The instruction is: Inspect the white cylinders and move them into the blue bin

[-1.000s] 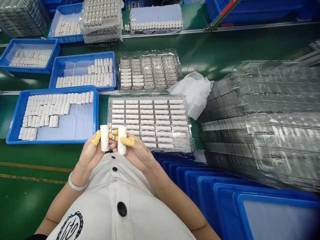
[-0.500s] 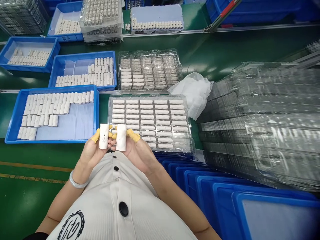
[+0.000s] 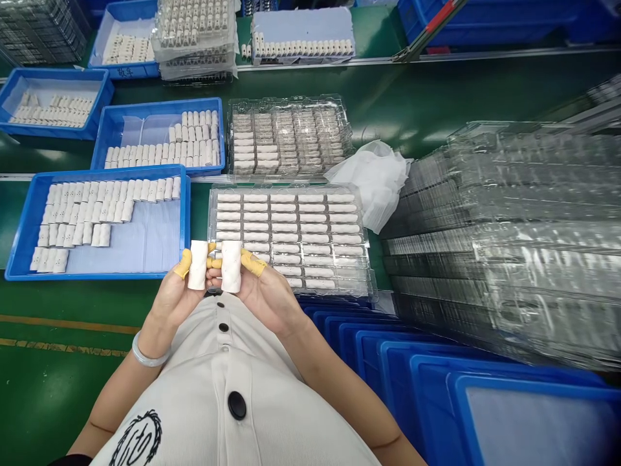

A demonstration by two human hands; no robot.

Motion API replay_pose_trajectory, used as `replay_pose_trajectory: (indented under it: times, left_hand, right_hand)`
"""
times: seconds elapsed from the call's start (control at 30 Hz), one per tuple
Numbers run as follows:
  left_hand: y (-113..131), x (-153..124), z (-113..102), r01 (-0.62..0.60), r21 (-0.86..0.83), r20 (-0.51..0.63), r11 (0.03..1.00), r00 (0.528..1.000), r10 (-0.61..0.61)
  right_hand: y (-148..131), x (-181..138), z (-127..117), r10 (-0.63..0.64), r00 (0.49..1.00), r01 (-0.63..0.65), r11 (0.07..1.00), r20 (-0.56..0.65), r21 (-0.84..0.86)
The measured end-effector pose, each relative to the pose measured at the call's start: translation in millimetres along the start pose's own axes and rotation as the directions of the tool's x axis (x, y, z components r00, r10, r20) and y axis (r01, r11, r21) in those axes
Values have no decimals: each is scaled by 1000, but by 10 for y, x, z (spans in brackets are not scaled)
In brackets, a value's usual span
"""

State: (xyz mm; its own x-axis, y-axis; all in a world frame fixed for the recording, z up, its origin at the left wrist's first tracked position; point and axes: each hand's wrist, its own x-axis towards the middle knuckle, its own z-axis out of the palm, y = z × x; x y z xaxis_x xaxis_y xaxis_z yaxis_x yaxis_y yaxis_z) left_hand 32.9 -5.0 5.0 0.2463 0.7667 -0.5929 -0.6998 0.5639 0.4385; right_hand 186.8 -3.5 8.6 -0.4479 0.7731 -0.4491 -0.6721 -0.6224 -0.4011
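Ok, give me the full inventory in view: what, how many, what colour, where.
Held cylinders: two, white, centre front
Loaded bins: four, blue, left side
White pieces: many, white, in bins and trays
Transparent trays: two, see-through, centre, one behind the other
Loaded tray stack: one, see-through, back left of centre
Lined holder: one, pale blue inside, back centre
Crumpled sheet: one, white, right of centre
Tray stacks: at least two, see-through, right and back left
Nested bins: several, blue, lower right
Bar: one, partly red, back right
Shirt: one, off-white, bottom
Bracelet: one, pale, lower left
Left hand, right hand: two, yellow finger covers, gripping one cylinder each
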Motion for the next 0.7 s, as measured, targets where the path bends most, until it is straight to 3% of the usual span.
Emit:
replay_pose_trajectory:
  times: [0.2, 0.43, 0.57, 0.7]
  left_hand:
    - [-1, 15, -18, -2, 53, -40, 999, 999, 4]
    - [-3, 43, -30, 41, 40, 21, 998, 999, -42]
    - [4, 61, -20, 71, 60, 11, 996, 997, -71]
    - [14, 75, -13, 78, 15, 84, 997, 993, -79]
  right_hand:
    - [-11, 20, -64, -6, 1000, 6, 1000, 12, -6]
    - [-35, 24, -79, -16, 998, 12, 997, -55, -77]
    - [-26, 41, -48, 9, 1000, -10, 998, -21, -69]
    - [-19, 63, -46, 65, 998, -65, 998, 14, 8]
